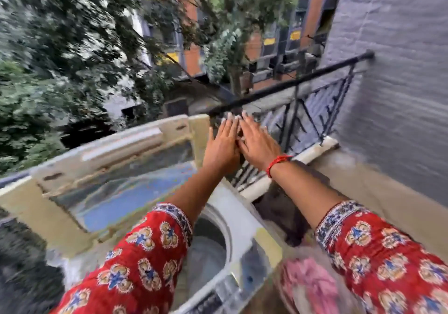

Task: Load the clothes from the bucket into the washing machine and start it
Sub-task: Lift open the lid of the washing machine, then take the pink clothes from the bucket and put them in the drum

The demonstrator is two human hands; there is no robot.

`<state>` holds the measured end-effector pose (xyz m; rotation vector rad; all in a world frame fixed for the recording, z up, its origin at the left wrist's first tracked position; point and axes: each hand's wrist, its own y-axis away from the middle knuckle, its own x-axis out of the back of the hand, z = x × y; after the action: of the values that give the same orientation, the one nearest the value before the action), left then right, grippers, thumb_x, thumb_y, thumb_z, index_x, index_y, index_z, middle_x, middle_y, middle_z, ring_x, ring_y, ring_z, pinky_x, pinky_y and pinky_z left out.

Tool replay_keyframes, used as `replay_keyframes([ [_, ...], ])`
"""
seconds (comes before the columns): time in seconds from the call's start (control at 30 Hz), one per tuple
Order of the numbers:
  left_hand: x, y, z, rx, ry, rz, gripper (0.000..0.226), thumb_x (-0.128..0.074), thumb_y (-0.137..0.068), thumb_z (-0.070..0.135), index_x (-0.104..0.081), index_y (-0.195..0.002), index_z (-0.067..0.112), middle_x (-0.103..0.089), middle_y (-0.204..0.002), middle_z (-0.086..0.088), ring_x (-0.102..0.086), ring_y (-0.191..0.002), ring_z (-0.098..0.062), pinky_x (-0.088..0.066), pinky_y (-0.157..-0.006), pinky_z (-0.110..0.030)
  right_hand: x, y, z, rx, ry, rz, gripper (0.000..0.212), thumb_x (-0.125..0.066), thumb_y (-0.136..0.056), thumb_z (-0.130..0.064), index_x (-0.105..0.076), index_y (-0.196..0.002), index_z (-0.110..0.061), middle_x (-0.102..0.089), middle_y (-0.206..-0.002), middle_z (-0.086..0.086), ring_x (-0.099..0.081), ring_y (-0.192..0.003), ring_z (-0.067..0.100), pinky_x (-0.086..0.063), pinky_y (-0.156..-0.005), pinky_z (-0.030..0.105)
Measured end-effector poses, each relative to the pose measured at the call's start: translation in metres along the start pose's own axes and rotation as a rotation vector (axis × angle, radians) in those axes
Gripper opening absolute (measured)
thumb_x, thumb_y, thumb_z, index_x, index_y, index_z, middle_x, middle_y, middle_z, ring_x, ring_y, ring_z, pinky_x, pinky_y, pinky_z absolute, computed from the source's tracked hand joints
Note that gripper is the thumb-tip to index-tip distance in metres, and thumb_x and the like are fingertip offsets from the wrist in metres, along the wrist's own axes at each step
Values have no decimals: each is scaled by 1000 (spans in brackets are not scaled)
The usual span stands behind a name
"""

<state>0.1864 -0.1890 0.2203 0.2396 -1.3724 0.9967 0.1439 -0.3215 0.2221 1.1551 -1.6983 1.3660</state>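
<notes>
A top-loading washing machine (244,229) stands below me with its yellowed lid (109,168) raised and its drum (206,248) showing. My left hand (221,144) and my right hand (259,144) are stretched out side by side beyond the lid's right edge, fingers straight, holding nothing. A red thread circles my right wrist. Pink clothes (310,287) lie at the bottom, between my sleeves; the bucket itself is not clear. The frame is blurred.
A black metal balcony railing (303,83) runs behind the machine to a grey wall (400,71) on the right. Trees and buildings lie beyond the railing. A tan floor strip (363,187) lies beside the wall.
</notes>
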Motion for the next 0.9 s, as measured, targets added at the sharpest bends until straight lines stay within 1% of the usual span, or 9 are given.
replay_keyframes([
  [0.13,-73,15,86,-95,0,-114,66,-38,-96,20,-8,-155,14,-4,-164,-5,-1,-151,-22,-8,-120,-53,3,92,81,-136,31,-20,61,-34,-97,-37,-22,-151,-11,-14,-162,4,-14,-149,18,-23,-116,50],
  [0.23,-127,34,150,-153,-27,-229,67,-36,-96,21,-6,-155,14,-3,-164,-4,0,-151,-20,-4,-119,-51,2,162,137,-237,52,-74,63,-27,-94,-40,-25,-150,-10,-18,-161,7,-20,-147,22,-30,-114,51],
  [0.37,-188,57,225,-235,-46,-387,67,-36,-96,20,-6,-155,11,-2,-163,-4,1,-151,-20,-1,-119,-49,5,244,204,-361,79,-161,61,-32,-94,-38,-35,-146,-7,-28,-157,12,-30,-144,26,-40,-106,53],
  [0.47,-226,78,270,-263,17,-471,67,-18,-91,32,-10,-154,13,-8,-163,-4,-3,-151,-20,-6,-120,-51,4,298,240,-445,70,-226,59,-42,-97,-37,-28,-150,-13,-17,-161,7,-22,-147,25,-32,-109,53],
  [0.53,-245,95,286,-273,56,-508,67,-13,-90,34,-9,-154,14,-7,-163,-2,-3,-151,-19,-7,-119,-52,-1,326,252,-468,79,-259,59,-41,-99,-35,-24,-151,-14,-11,-162,5,-16,-149,23,-28,-112,53],
  [0.67,-281,109,310,-321,69,-585,68,-37,-95,34,-9,-154,15,-6,-163,-3,-5,-150,-21,-8,-119,-54,-12,369,279,-576,57,-354,63,-38,-98,-43,-16,-153,-23,2,-163,-1,-6,-150,18,-26,-114,52],
  [0.73,-296,111,309,-329,50,-642,72,-42,-98,40,-4,-154,17,1,-163,-1,1,-150,-20,-3,-119,-51,-21,379,288,-602,33,-408,66,-41,-97,-44,-12,-153,-27,7,-163,-1,-4,-150,21,-26,-113,53],
  [0.83,-321,114,300,-341,-15,-730,78,-40,-98,47,5,-155,19,12,-162,1,14,-148,-16,1,-119,-49,-43,385,300,-616,32,-518,76,-49,-92,-47,-6,-153,-32,11,-162,0,-2,-150,26,-28,-113,56],
  [0.9,-336,117,289,-342,-54,-789,82,-43,-97,47,9,-154,19,15,-162,1,14,-149,-19,0,-119,-51,-60,387,307,-631,34,-581,84,-55,-89,-50,-1,-152,-38,14,-162,0,-1,-150,28,-29,-112,57],
])
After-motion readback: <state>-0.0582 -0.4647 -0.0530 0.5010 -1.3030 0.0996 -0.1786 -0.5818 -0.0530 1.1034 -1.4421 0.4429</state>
